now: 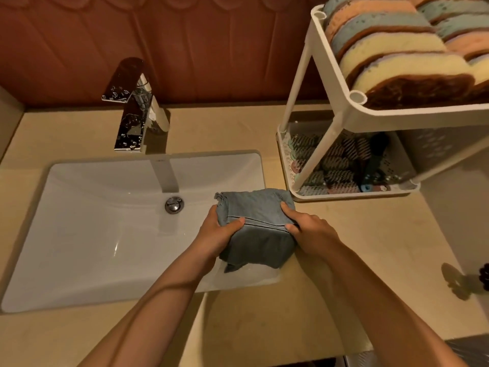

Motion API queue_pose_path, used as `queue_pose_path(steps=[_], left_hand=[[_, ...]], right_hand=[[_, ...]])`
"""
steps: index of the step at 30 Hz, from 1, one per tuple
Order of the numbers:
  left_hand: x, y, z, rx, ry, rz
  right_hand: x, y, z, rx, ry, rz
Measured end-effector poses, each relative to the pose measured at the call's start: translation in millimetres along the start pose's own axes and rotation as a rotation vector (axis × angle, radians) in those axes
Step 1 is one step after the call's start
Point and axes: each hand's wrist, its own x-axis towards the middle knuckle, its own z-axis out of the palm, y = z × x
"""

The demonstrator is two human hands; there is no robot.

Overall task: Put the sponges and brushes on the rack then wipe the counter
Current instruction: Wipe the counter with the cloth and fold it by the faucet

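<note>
A white sink (105, 234) is set into the left part of the beige counter (370, 247). A chrome faucet (135, 109) is mounted behind the sink's back rim, and a round drain stopper (174, 204) is seen in the basin. Over the sink's right rim, about midway between the counter's back and front edges, a folded grey-blue cloth (256, 223) is held between both hands. Its left side is grasped by the left hand (219, 235), with the thumb laid on top and the fingers curled beneath. Its right side is grasped by the right hand (312, 231), with the fingers wrapped over the fold. At the counter's back right corner a white two-tier rack (383, 117) is placed. Sponges (391, 46) are lined up on edge in the upper tier, and brushes (341, 157) are laid in the lower tier.
</note>
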Motion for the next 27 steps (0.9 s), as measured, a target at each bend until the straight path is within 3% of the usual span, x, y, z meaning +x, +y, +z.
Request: queue_pose_path(steps=[7, 11, 13, 15, 18, 21, 27], left_hand=[[-36.0, -0.7, 36.8, -0.111, -0.163, -0.010], [-45.5, -10.0, 66.5, -0.124, -0.140, -0.064], [-48.8, -16.8, 77.9, -0.029, -0.093, -0.054], [-46.1, -24.3, 82.1, 0.238, -0.043, 0.040], [-39.9, -26.1, 73.5, 0.579, 0.004, 0.133], [-31.2, -21.7, 63.3, 0.623, -0.024, 0.121], [-30.9, -18.2, 65.9, 0.533, -0.066, 0.069]], right_hand=[[-25.8, 47.7, 3.1, 0.074, 0.008, -0.080], [-32.0, 76.5, -6.1, 0.097, 0.038, -0.046], [-37.9, 82.8, -6.9, 0.159, 0.129, -0.031], [-45.0, 81.6, -1.4, 0.252, 0.250, -0.005], [-57.1, 76.0, 10.8, 0.558, 0.382, 0.147], [-61.7, 75.2, 24.7, 0.656, 0.352, 0.168], [-66.4, 61.2, 26.4, 0.674, 0.376, -0.024]])
